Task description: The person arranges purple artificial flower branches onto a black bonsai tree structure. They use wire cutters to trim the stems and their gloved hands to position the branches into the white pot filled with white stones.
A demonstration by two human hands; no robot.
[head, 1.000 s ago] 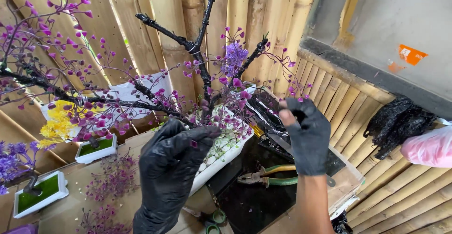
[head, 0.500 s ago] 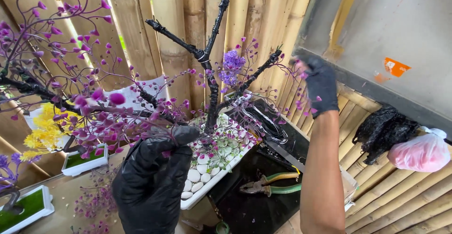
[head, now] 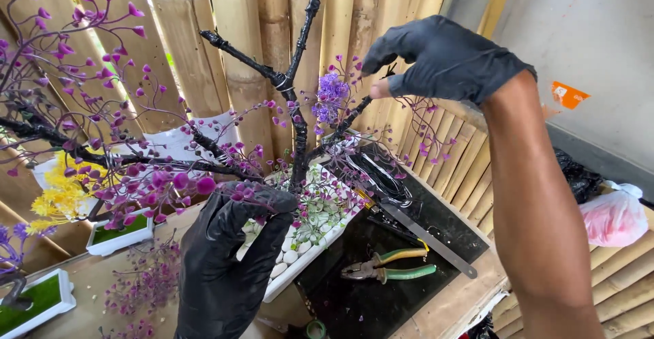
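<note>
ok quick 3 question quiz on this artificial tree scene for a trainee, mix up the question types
1. True or false: both hands wear black gloves.
2. Which hand is at the purple flower cluster on the upper branch? A) left hand B) right hand C) neither
3. What tool with green and yellow handles lies on the black mat?

Key
1. True. The left hand and right hand are both gloved in black.
2. B. The right hand pinches a twig beside the cluster; the left hand grips the black trunk low down, by the white tray.
3. Pliers.
</note>
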